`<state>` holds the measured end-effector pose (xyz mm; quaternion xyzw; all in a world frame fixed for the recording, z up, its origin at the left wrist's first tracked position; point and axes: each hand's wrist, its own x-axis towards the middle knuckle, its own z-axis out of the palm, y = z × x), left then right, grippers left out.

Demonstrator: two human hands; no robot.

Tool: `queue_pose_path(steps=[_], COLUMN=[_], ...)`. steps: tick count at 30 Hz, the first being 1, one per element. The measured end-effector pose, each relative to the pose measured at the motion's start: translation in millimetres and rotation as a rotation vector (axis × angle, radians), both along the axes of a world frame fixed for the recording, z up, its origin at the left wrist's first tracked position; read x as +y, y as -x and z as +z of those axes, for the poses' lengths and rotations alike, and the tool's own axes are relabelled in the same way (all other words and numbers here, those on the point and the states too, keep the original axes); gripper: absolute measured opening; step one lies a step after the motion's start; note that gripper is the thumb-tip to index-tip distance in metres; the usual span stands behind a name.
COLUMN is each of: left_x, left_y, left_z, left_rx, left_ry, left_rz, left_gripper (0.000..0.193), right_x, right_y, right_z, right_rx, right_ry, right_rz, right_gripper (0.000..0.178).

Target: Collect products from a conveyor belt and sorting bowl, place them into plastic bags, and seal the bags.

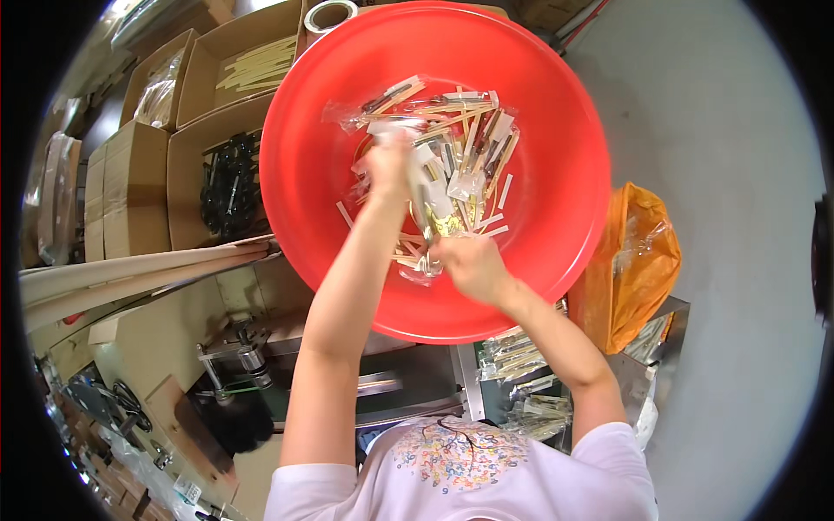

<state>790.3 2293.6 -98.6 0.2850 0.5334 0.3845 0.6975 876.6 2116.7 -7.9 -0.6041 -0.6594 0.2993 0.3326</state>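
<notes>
A large red plastic basin (pixel 560 174) holds a heap of clear-wrapped cutlery packets (pixel 486 143), with wooden sticks, dark pieces and white paper slips in them. Over the heap, a bundle of wrapped cutlery packets (pixel 424 195) runs between my two hands. My left hand (pixel 388 161), smeared by motion, is closed around the upper end of it. At the lower end, my right hand (pixel 473 265) is closed with its fingers pressed against the wrapping. A shiny gold patch shows near the right fingers. Which packets are held and which lie below is partly hidden.
Cardboard boxes at the left hold pale wooden sticks (pixel 259 65) and black plastic pieces (pixel 231 187). A roll of tape (pixel 330 16) lies by the basin's far rim. An orange plastic bag (pixel 638 269) stands right. More wrapped packets (pixel 512 356) lie below the basin, beside machine parts (pixel 252 356).
</notes>
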Motion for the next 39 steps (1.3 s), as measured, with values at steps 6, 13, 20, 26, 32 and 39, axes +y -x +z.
queue_pose_path(steps=[6,13,20,26,32,39], left_x=[11.8,-30.3,-7.1,-2.5,45.1,-20.9], left_y=[40.5,39.6,17.2,-21.9,32.7,26.6], left_z=[85.1,165.3,98.8,52.1,0.7,104.6], left_rx=[-0.079,0.046,-0.002,-0.050,-0.084,0.277], left_ry=[-0.151,-0.651,-0.352,-0.255,-0.042,-0.371], left_rz=[-0.044,-0.249,-0.280,-0.413,0.215,-0.249], left_gripper=[0.024,0.015,0.017,0.023,0.027,0.016], right_x=[-4.7,91.2,92.3,39.0,-18.5,88.4], right_y=[-60.8,-141.3,-131.9,-56.7,22.0,-98.0], right_z=[-9.2,-128.7,-146.1,-10.7,33.5,-110.8], right_rx=[0.548,-0.184,-0.237,-0.052,0.027,-0.319], right_ry=[1.249,0.394,0.465,0.248,0.125,0.599], right_rz=[-0.267,-0.751,-0.805,0.035,0.454,-0.604], right_gripper=[0.026,0.025,0.033,0.017,0.004,0.028])
